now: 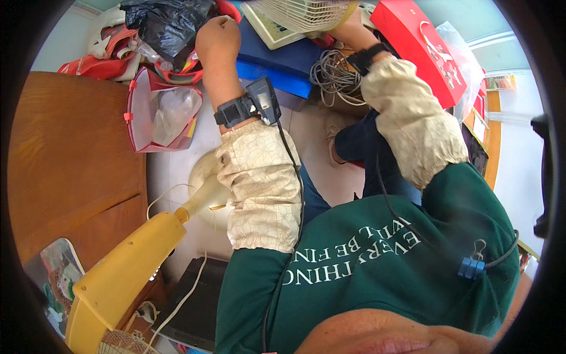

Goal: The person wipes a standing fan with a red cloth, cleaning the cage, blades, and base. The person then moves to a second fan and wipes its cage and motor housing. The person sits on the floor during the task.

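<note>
My left hand (219, 37) is curled beside a crumpled black plastic bag (168, 26). Whether its fingers hold anything cannot be made out. At the top of the view is the cream wire guard of a fan (305, 13), with a yellowish rim. My right hand (352, 32) is at the guard's right edge, its fingers hidden behind it, so its grip does not show. Below the guard, a cream panel (272, 33) rests on a dark blue box (274, 55). Both wrists wear black straps.
A yellow-and-cream pedestal fan (132, 252) leans at lower left beside a wooden cabinet (79, 159). An open pink bag (163, 119) holds clear plastic. Coiled grey cable (334, 75) lies near a red gift bag (420, 48). A white cord (188, 296) crosses a black case (199, 305).
</note>
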`<state>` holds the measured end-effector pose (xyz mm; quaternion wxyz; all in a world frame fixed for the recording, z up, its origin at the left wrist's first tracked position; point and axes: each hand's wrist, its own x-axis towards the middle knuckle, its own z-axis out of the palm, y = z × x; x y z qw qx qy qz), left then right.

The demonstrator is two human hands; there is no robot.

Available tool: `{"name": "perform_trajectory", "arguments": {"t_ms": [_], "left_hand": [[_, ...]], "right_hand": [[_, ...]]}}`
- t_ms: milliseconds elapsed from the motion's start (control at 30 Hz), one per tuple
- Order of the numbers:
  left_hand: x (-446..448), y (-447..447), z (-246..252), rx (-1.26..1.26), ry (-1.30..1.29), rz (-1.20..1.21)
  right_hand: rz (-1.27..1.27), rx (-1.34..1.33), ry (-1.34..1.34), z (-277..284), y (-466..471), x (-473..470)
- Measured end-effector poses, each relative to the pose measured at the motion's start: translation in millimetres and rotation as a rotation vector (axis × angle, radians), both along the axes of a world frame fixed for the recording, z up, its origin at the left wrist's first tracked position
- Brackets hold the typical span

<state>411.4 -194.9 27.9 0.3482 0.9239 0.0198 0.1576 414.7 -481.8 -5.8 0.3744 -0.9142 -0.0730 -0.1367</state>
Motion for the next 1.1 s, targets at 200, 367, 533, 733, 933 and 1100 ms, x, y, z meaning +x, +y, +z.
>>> {"name": "perform_trajectory", "arguments": {"t_ms": [200, 367, 533, 733, 933, 1100], "left_hand": [[-5.0, -9.6, 3.1, 0.159, -0.04, 0.047], [-1.4, -18.3, -7.1, 0.095, -0.062, 0.01], [10.9, -20.8, -19.3, -1.025, 0.141, -0.021], [22.2, 20.7, -39.5, -1.917, 0.265, 0.13], [7.2, 2.7, -65.7, -1.212, 0.583, -0.003], [-30.0, -37.8, -59.9, -0.426, 0.761, -0.126]], "right_hand": [[0.676, 0.53, 0.77, 23.1, 39.6, -95.8], [0.77, 0.818, 1.001, 17.6, 99.3, -130.0], [0.877, 1.018, 1.073, 12.3, 101.5, -123.5], [0.901, 0.922, 0.974, 0.2, 105.1, -116.3], [0.992, 0.28, 0.938, -16.9, 40.1, -49.3], [-0.168, -0.037, 0.248, -31.6, -43.7, -4.1]]}}
